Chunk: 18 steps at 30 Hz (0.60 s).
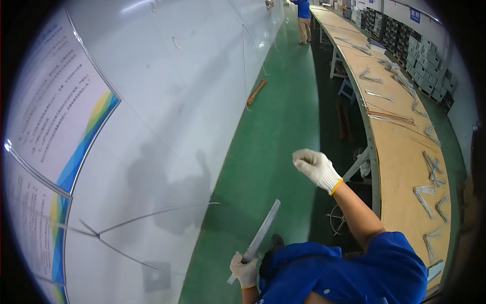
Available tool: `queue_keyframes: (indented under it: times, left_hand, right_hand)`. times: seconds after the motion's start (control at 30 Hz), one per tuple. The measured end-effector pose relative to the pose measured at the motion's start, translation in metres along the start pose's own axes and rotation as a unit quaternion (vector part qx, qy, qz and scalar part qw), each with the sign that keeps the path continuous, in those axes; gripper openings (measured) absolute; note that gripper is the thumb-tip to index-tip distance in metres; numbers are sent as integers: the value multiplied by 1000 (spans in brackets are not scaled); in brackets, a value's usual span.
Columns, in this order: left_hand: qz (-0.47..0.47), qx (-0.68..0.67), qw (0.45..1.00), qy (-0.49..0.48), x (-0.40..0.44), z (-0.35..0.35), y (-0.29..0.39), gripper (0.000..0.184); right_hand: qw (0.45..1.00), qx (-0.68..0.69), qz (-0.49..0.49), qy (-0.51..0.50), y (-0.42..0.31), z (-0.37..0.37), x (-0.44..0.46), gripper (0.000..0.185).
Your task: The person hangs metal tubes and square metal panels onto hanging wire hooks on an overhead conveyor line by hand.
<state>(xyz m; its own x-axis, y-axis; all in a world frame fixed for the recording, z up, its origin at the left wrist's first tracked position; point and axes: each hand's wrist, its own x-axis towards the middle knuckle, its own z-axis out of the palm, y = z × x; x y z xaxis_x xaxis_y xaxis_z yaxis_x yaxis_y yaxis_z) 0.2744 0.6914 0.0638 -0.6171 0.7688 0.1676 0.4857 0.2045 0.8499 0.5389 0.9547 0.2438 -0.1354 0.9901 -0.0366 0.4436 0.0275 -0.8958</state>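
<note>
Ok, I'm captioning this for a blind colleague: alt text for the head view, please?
A gloved left hand grips a long grey strip above a green floor; the gloved right hand is raised and curled, beside a long table strewn with grey bundles.

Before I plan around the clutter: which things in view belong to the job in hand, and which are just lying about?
In the job:
- grey strip, held in the left hand
- right hand, raised; whether it holds anything is unclear

Apparently lying about, touched by neither hand:
- wire-like bundles on the long table
- orange-brown object
- stacked boxes
</note>
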Motion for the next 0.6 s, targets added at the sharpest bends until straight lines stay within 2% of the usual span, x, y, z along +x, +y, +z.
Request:
queue_keyframes:
  times: [0.07,0.17,0.2,0.33,0.43,0.57,0.6]
  left_hand:
    - [-27,-36,999,-26,17,-1,16,26]
    - [-125,-123,984,-24,35,9,16,26]
    - [-77,-130,988,-11,39,10,21,26]
    - [-43,-129,991,19,49,28,26,26]
    - [-79,-147,985,51,50,36,40,23]
    - [-140,-145,974,98,61,48,88,22]
    - [-154,-155,970,108,62,51,97,22]
  right_hand:
    - [999,14,-31,10,-9,2,32,38]
    - [995,54,-84,19,-13,9,81,45]
    - [994,51,-90,23,-20,9,96,48]
    - [990,29,-113,83,-55,14,150,60]
    - [991,96,-83,54,-78,19,195,71]
    - [971,200,-108,-71,-101,29,235,73]
    - [971,188,-119,-89,-105,31,238,67]
